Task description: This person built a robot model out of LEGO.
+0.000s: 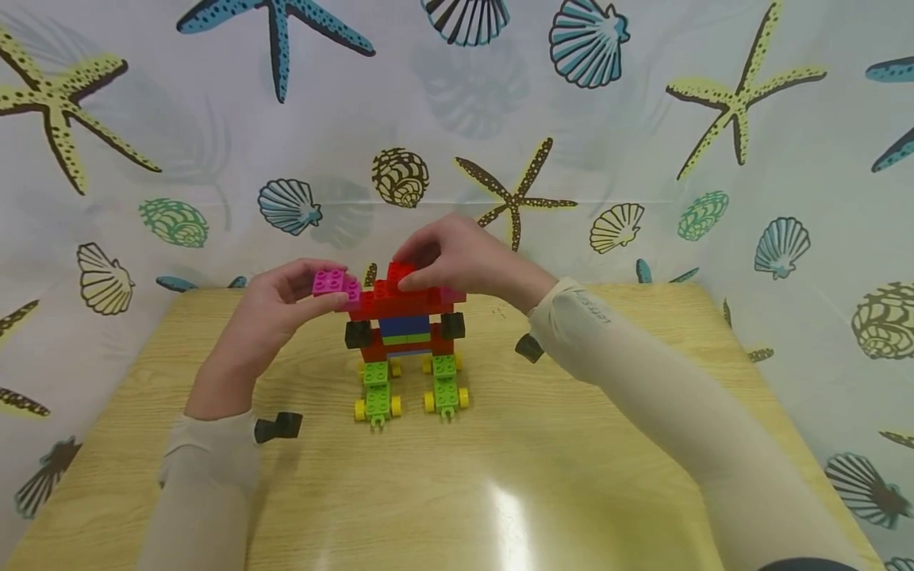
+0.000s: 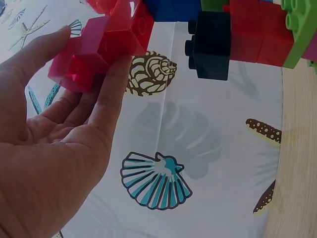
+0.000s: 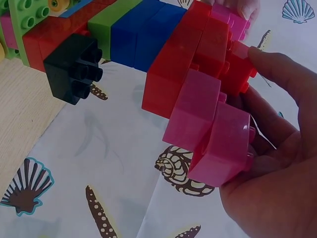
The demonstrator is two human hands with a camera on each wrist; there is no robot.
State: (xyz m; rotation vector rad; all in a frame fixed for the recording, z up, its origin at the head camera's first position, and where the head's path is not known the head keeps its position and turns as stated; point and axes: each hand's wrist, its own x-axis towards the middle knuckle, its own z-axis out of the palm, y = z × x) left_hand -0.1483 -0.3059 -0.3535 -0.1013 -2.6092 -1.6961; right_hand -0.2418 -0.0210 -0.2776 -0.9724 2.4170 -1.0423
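Note:
A figure built of toy building blocks stands upright on the table, with a blue brick (image 1: pixel 405 326) in its middle and a black brick (image 1: pixel 358 335) sticking out on either side. Green wheeled bases (image 1: pixel 377 396) with yellow wheels carry it. At its upper left, my left hand (image 1: pixel 253 325) grips the pink bricks (image 2: pixel 89 42) between thumb and fingers. My right hand (image 1: pixel 474 258) pinches a red brick (image 3: pixel 238 69) at the very top; this brick sits against the red row below. More pink bricks (image 3: pixel 220 141) form the figure's other shoulder, beside the right palm.
The wooden table (image 1: pixel 400 492) extends in front of the figure and to both sides. Behind it hangs a white cloth (image 1: pixel 343 143) printed with shells and starfish. A small black object (image 1: pixel 278 427) shows by the left wrist, and another black object (image 1: pixel 529 347) by the right.

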